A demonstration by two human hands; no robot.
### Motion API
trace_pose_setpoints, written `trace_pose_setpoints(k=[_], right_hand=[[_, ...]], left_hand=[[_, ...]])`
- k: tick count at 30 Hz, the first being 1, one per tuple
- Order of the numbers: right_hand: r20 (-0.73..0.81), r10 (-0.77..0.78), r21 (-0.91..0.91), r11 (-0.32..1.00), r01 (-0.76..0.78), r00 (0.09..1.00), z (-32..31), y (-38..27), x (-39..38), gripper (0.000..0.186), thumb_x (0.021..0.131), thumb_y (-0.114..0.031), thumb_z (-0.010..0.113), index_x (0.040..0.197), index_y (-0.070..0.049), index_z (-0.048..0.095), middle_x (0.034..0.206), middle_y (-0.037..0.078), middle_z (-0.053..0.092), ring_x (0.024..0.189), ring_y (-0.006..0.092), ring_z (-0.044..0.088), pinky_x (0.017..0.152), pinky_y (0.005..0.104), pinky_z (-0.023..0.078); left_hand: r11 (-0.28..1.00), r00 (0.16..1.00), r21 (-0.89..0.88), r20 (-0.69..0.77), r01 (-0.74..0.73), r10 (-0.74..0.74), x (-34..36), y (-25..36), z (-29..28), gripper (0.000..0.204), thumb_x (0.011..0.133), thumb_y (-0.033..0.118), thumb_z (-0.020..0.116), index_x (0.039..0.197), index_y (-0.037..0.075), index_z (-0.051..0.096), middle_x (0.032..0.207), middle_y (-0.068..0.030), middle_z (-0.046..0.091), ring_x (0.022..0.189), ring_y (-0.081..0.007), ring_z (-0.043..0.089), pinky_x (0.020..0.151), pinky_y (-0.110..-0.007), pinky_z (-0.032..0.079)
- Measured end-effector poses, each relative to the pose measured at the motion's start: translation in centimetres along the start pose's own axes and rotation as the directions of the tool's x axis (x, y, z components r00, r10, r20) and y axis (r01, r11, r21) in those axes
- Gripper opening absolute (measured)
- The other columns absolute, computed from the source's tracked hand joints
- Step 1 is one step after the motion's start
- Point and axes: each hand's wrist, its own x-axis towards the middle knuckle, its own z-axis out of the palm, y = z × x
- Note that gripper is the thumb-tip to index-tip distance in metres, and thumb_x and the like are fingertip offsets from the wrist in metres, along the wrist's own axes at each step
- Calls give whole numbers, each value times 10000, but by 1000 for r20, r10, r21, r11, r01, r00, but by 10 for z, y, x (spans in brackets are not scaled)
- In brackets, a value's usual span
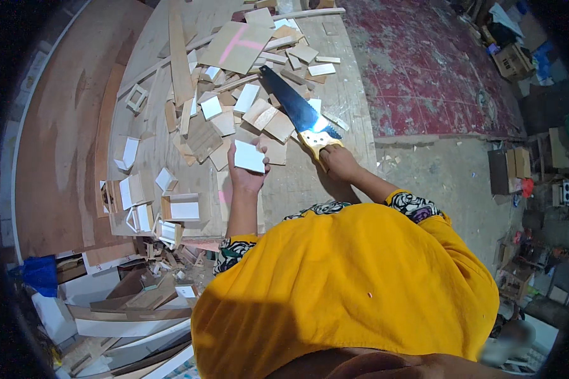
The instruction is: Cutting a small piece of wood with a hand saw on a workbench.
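Note:
My left hand [246, 177] is closed around a small white-faced wood block [250, 156], held above the near part of the workbench. Its fingers curl over the block's right edge. To the right, my right hand [339, 162] grips the yellow handle of a hand saw [297, 107]. The dark, toothed blade slants away to the far left, over a pile of wood offcuts [259, 114]. Whether the blade rests on the pile or hovers over it, I cannot tell.
Small white box-like wooden pieces [183, 207] stand at the bench's left corner. A flat board with pink marks [234, 47] tops the far pile. Left of the bench lies a large brown panel [63, 126]. Scrap boards [133, 328] heap at lower left; a dusty red sheet [430, 76] lies far right.

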Motion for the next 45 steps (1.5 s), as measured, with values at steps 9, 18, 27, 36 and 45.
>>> trace_pose_setpoints(k=[9, 18, 27, 36, 45], right_hand=[[-144, 134, 325, 942, -81, 980, -48, -17, -16, 219, 760, -194, 630, 857, -35, 513, 839, 184, 556, 768, 379, 562, 655, 443, 446], [-377, 320, 453, 882, -128, 869, -84, -4, -47, 242, 781, -189, 670, 790, -9, 509, 670, 166, 501, 620, 369, 501, 561, 408, 401], [-462, 491, 446, 848, -284, 739, -70, 35, -55, 225, 795, -175, 659, 788, -7, 509, 685, 173, 515, 621, 378, 505, 555, 418, 394], [-334, 562, 550, 768, -328, 756, -39, 37, -20, 230, 813, -209, 634, 822, -8, 521, 728, 191, 529, 685, 381, 528, 603, 409, 416], [-295, 400, 530, 824, -199, 868, -18, 32, 1, 256, 811, -223, 635, 882, -13, 508, 797, 211, 538, 762, 417, 536, 637, 433, 427]], left_hand=[[999, 996, -38, -77, 31, -34, -22, -12, -4, 622, 774, 611, 476, 1085, 77, 544, 851, -118, 573, 610, -213, 512, 512, -314, 392], [996, 989, -24, -123, 80, -82, -12, -21, -2, 630, 767, 612, 504, 1097, 77, 537, 873, -121, 577, 614, -213, 515, 523, -313, 391], [991, 977, 26, -172, 134, -128, -7, -24, 2, 645, 756, 622, 509, 1100, 78, 535, 888, -122, 582, 630, -214, 531, 531, -318, 398], [986, 974, 20, -162, 166, -160, 9, -22, 2, 690, 781, 662, 407, 1130, 79, 525, 952, -154, 570, 700, -245, 514, 579, -334, 390], [981, 976, -5, -103, 194, -194, 28, -28, 18, 673, 796, 629, 443, 1157, 65, 506, 915, -142, 580, 689, -252, 533, 575, -342, 421]])
